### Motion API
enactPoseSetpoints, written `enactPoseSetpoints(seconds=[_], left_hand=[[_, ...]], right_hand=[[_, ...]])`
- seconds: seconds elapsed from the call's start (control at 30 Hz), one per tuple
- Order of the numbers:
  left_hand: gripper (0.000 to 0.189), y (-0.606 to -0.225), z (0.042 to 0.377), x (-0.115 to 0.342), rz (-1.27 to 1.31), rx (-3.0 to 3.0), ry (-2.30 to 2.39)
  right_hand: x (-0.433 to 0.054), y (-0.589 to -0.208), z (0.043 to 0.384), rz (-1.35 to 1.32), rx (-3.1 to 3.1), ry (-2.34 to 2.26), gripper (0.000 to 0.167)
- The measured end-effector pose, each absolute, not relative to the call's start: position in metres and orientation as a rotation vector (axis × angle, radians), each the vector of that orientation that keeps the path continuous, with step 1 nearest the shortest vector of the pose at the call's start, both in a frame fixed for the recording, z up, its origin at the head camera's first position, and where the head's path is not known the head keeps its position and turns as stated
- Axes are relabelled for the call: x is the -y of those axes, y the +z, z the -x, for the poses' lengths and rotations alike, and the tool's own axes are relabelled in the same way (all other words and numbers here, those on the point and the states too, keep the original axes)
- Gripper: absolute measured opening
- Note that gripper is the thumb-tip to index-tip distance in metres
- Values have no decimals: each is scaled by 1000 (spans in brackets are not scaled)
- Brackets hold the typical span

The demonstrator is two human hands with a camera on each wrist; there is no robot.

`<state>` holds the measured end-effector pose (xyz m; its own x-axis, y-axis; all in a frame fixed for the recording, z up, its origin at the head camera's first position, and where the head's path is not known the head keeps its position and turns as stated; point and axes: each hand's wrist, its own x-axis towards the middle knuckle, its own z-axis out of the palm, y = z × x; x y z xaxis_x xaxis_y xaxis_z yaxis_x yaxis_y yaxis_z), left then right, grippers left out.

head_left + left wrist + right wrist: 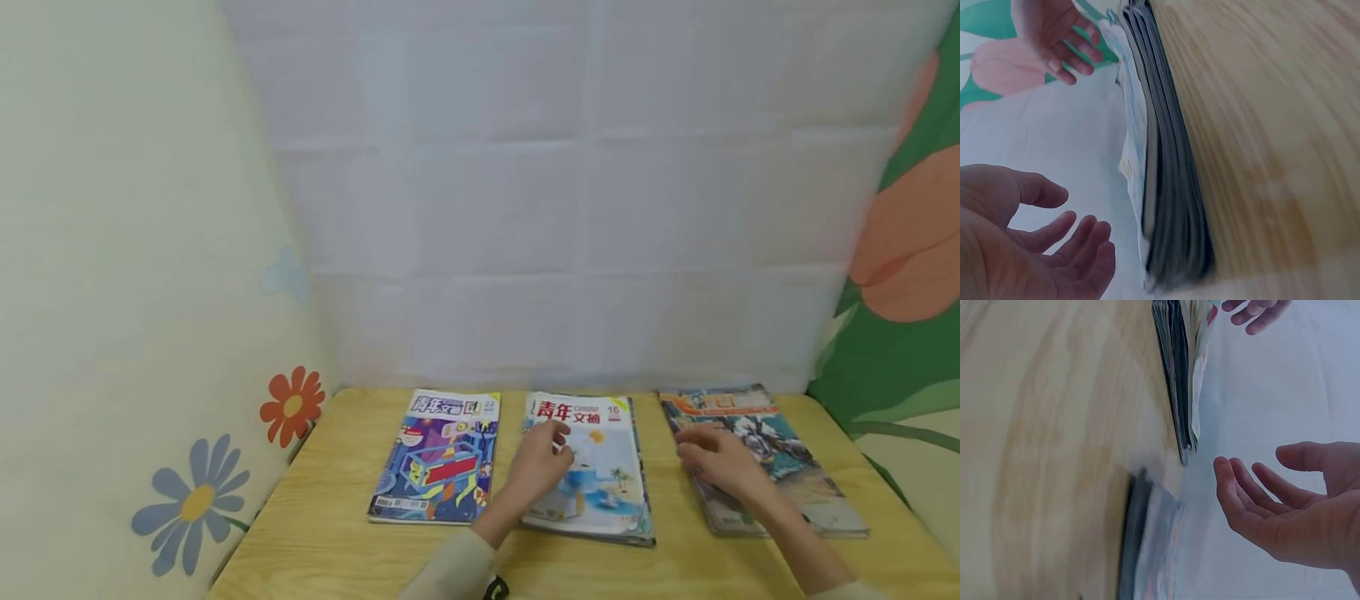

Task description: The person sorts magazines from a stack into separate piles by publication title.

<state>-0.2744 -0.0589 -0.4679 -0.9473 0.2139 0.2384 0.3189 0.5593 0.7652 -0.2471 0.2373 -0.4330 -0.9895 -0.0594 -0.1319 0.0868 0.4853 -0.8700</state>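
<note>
My left hand (542,457) hovers over the left side of the middle magazine stack (603,492), its fingers loosely bent around nothing. In the left wrist view the several layers of that stack (1169,156) show edge-on, apart from the fingers. My right hand (722,458) is held above the left part of the right-hand magazines (802,467), also holding nothing. The right wrist view shows its relaxed fingers (1235,494) clear of both piles. The middle stack's top cover is white with red characters and a beach picture; the right one is darker with an orange title.
Another magazine (438,467) with a purple, colourful cover lies at the left of the wooden table (322,533). A white cloth (570,208) hangs behind the table. Flower-painted walls (150,250) stand at both sides.
</note>
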Motion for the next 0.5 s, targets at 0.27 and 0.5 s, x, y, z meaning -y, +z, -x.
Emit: enactPoseSetpoints(seconds=[0.27, 0.5], left_hand=[[34, -472, 271, 94, 203, 2789, -1244], [27, -476, 271, 106, 169, 2870, -1122]], right_hand=[[-218, -445, 259, -59, -2490, -1587, 44], [-200, -451, 267, -19, -2503, -1464, 48]])
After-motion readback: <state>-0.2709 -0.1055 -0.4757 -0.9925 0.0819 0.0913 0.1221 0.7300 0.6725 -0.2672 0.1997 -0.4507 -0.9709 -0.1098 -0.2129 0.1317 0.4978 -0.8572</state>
